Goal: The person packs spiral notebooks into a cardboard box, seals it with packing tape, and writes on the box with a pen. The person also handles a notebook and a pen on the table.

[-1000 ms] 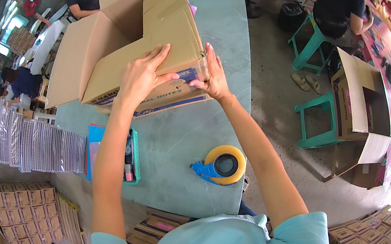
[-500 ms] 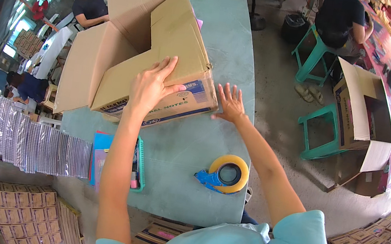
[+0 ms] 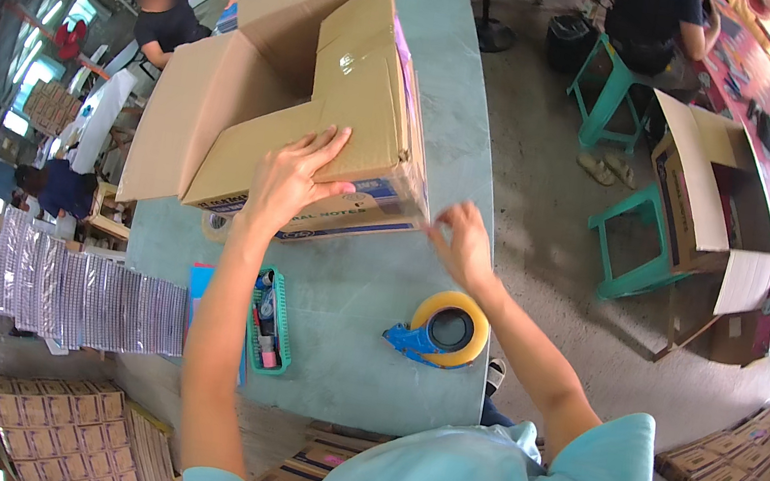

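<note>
A large cardboard box (image 3: 356,62) with raised flaps lies on the grey-green table in front of me. My left hand (image 3: 295,179) rests on its upper panel, fingers extended and thumb spread over the near edge. Beside the box's near right corner, my right hand (image 3: 464,244) has its fingers curled in, thumb and fingertips at the corner. A shiny, clear strip resembling tape (image 3: 411,189) runs down that corner toward the fingertips; what they pinch is too small to make out. Nearer to me lies a blue tape dispenser (image 3: 409,343) with a yellow roll (image 3: 478,314).
A green basket (image 3: 282,350) of small items sits left of the dispenser, near stacked spiral-bound notebooks (image 3: 89,286). An open carton (image 3: 701,188) and green stools (image 3: 638,244) stand to the right. Packed cartons (image 3: 62,436) fill the lower left. Other people (image 3: 165,14) sit nearby.
My right hand has gone from spread fingers to curled ones at the box corner. My left hand stays on the box. The view has shifted slightly.
</note>
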A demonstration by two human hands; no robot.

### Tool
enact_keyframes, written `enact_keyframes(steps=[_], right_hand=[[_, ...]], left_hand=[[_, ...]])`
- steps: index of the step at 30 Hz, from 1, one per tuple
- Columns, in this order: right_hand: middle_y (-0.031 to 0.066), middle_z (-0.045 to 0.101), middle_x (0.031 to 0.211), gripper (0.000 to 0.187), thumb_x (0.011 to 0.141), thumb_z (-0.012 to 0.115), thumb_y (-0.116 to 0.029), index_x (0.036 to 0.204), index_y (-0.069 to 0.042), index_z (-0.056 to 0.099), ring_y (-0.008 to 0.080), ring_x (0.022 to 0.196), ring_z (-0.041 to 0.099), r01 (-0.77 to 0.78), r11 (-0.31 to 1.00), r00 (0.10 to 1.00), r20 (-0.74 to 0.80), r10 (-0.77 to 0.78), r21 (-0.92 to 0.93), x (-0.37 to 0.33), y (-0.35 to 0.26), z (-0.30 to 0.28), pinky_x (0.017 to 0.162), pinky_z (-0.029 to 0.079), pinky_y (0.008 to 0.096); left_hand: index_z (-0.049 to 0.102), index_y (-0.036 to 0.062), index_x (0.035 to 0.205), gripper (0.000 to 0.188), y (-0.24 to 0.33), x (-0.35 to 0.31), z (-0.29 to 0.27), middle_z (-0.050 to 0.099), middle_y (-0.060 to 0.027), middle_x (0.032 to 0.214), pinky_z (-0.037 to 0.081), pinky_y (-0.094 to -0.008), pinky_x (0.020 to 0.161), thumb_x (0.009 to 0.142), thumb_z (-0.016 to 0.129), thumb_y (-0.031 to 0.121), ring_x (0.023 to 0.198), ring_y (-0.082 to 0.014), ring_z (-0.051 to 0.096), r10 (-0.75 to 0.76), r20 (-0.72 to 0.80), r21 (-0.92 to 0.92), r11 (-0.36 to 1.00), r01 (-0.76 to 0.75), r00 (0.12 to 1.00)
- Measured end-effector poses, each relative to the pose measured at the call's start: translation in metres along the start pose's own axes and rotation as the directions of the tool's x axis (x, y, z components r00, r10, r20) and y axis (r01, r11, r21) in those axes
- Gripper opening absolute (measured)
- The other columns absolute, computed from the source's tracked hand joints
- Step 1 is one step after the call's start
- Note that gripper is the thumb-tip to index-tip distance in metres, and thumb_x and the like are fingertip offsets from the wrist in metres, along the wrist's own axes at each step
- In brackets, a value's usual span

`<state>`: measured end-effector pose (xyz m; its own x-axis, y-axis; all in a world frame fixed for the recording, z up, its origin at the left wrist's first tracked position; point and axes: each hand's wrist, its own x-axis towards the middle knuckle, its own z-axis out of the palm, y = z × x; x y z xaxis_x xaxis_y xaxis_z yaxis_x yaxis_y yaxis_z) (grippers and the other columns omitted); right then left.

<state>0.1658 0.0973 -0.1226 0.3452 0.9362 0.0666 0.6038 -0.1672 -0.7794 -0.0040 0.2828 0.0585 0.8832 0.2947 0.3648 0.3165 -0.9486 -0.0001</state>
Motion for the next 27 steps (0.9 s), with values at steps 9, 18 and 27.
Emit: enact_keyframes(steps=[9, 18, 27], right_hand=[[0.0145, 0.048, 0.097, 0.077, 0.078, 0.062, -0.015, 0.146, -0.015, 0.024, 0.0302, 0.093, 0.052, 0.314, 0.816, 0.939, 0.286, -0.191, -0.485, -0.179, -0.021, 0.034, 0.101, 0.025, 0.0619], [0.0136, 0.052, 0.086, 0.083, 0.062, 0.074, -0.012, 0.138, -0.028, 0.044, 0.0310, 0.077, 0.056, 0.229, 0.970, 0.969, 0.075, -0.235, 0.086, -0.222, -0.038, -0.085, 0.084, 0.048, 0.0440], [0.0122, 0.058, 0.086, 0.077, 0.050, 0.076, -0.010, 0.123, -0.030, 0.060, 0.0270, 0.069, 0.058, 0.338, 0.941, 0.933, -0.127, -0.336, -0.009, -0.246, -0.053, -0.099, 0.064, 0.053, 0.0356]], left_hand=[[0.047, 0.0254, 0.136, 0.084, -0.016, -0.051, -0.052, 0.044, -0.0002, 0.140, 0.030, -0.0461, 0.110, 0.058, 0.079, 0.026, 0.132, -0.0296, 0.038, -0.036, 0.299, -0.212, 0.972, 0.103, 0.954], [0.035, 0.0126, 0.142, 0.083, 0.059, -0.103, -0.021, 0.038, -0.0126, 0.144, 0.026, -0.0547, 0.107, 0.070, 0.074, 0.024, 0.133, -0.0361, 0.034, -0.228, -0.194, -0.061, 0.973, 0.220, 0.954], [0.037, 0.0076, 0.140, 0.057, 0.164, -0.146, 0.002, 0.045, -0.0121, 0.137, 0.029, -0.0457, 0.105, 0.095, 0.046, 0.041, 0.122, -0.0270, 0.044, -0.698, -0.121, -0.667, 0.583, 0.463, 0.705]])
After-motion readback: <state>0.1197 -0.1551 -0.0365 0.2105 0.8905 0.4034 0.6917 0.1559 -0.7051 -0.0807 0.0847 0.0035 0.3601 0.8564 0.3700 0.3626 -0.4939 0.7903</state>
